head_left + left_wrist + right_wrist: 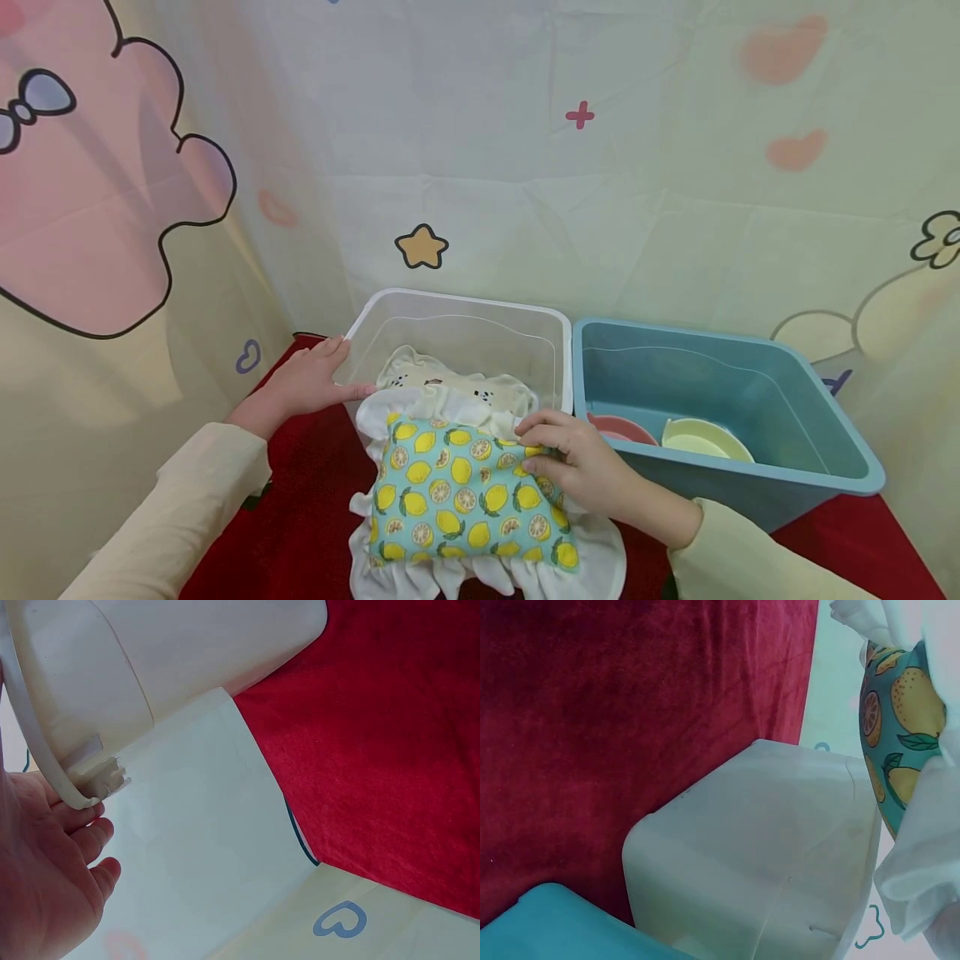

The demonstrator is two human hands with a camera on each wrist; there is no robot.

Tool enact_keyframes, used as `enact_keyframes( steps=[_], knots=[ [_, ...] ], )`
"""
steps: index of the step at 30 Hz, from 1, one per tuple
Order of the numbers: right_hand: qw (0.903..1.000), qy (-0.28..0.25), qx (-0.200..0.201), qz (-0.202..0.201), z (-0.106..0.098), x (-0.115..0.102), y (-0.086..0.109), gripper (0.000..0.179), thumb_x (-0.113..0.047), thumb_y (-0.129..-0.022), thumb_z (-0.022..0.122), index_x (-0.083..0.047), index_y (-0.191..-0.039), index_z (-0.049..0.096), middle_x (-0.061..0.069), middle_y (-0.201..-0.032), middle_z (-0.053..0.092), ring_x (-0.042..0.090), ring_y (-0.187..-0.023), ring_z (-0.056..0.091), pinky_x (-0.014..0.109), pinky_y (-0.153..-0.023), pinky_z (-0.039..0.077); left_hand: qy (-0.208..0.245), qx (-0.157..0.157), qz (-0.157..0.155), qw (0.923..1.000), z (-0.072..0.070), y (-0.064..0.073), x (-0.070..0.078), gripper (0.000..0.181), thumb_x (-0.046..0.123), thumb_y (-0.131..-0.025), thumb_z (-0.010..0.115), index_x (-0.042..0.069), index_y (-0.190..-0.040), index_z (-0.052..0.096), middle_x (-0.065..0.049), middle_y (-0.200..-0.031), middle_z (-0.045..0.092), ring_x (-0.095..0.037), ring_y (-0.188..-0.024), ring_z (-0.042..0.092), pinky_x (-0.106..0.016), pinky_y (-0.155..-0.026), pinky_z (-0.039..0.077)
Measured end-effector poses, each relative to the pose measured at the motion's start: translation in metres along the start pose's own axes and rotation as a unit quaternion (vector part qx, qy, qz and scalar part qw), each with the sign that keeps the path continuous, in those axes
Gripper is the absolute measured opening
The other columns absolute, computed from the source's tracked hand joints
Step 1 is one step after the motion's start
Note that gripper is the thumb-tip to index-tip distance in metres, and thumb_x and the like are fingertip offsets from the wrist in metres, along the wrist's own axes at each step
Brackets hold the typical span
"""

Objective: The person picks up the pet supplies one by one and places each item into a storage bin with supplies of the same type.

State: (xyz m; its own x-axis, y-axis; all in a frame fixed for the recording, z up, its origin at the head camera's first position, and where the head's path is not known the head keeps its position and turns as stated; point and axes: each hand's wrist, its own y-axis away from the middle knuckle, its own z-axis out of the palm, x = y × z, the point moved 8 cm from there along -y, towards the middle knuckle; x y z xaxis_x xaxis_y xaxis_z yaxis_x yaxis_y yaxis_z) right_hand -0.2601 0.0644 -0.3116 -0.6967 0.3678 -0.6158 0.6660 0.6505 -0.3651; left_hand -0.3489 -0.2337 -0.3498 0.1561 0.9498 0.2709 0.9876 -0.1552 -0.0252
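A small ruffled pillow (pixel 457 492) with a lemon print on light blue and a white frill leans over the front of a white plastic bin (pixel 480 303). My right hand (pixel 581 462) grips its upper right edge with curled fingers. My left hand (pixel 311 379) holds the bin's left rim, thumb stretched inward towards the frill. In the left wrist view, the left fingers (pixel 91 838) curl under the rim's corner. Inside the bin lies a cream pillow (pixel 450 379) with small animal faces, its lower part hidden by the lemon pillow.
A blue plastic bin (pixel 720 333) stands right beside the white one, holding a red round dish (pixel 621 429) and a pale yellow dish (pixel 705 440). Red cloth (pixel 300 500) covers the table. A printed curtain (pixel 487 167) hangs close behind both bins.
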Motion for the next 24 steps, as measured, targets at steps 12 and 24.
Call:
enact_keyframes(
  steps=[12,24],
  knots=[
    [0.9999,0.002,0.011,-0.003,-0.006,-0.001,-0.003,0.014,-0.001,-0.076,0.065,-0.006,-0.088,0.067,0.006,-0.101,0.060,0.018,-0.094,0.054,0.022,-0.081,0.049,0.008,-0.006,-0.010,0.9999,0.002,0.000,-0.001,0.098,0.066,-0.072,0.051,0.003,-0.140,0.018,-0.021,-0.144,0.020,-0.043,-0.129,0.020,-0.066,-0.095,0.022],
    [0.9991,0.003,0.035,-0.022,-0.017,-0.007,-0.009,0.014,0.002,-0.074,0.065,-0.006,-0.086,0.066,0.006,-0.099,0.060,0.015,-0.091,0.055,0.021,-0.079,0.050,-0.022,0.002,0.012,0.9997,0.001,-0.002,0.000,0.079,0.047,-0.081,0.051,-0.002,-0.137,0.024,-0.024,-0.142,0.023,-0.040,-0.130,0.022,-0.059,-0.103,0.018]
  ],
)
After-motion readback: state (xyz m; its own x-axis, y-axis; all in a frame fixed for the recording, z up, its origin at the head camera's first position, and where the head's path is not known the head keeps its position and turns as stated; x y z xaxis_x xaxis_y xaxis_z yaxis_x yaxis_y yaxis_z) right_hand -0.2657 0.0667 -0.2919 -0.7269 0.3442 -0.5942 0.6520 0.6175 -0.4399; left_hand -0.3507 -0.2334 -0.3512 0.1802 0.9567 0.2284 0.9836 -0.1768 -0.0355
